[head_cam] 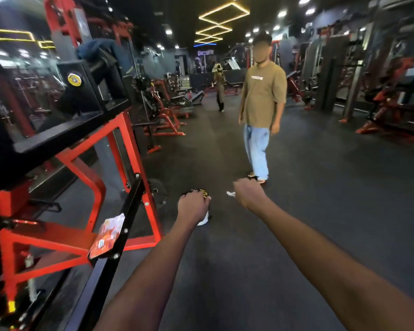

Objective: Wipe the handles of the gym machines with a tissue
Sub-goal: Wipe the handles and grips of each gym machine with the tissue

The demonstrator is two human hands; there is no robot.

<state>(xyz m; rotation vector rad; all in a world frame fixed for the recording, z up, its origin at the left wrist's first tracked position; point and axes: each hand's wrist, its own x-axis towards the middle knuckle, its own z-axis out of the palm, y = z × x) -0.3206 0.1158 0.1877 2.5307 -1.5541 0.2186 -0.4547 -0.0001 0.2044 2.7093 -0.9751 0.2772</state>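
Both my arms reach forward over the dark gym floor. My left hand [193, 207] grips from above a round container [204, 220] with a white body and a dark lid. To the right of it, my right hand [249, 194] is closed in a fist around a white tissue [230, 193], of which only a small scrap sticks out on the left side. A red and black gym machine [86, 163] stands to my left; its slanted black bar [127, 216] runs just left of my left forearm. I cannot make out any machine handle clearly.
An orange packet [106, 237] lies against the slanted black bar. A person in a tan shirt and light jeans [263, 96] stands in the aisle just ahead. Another person [220, 91] is farther back. Red machines [387, 111] line both sides of the dark floor [320, 187].
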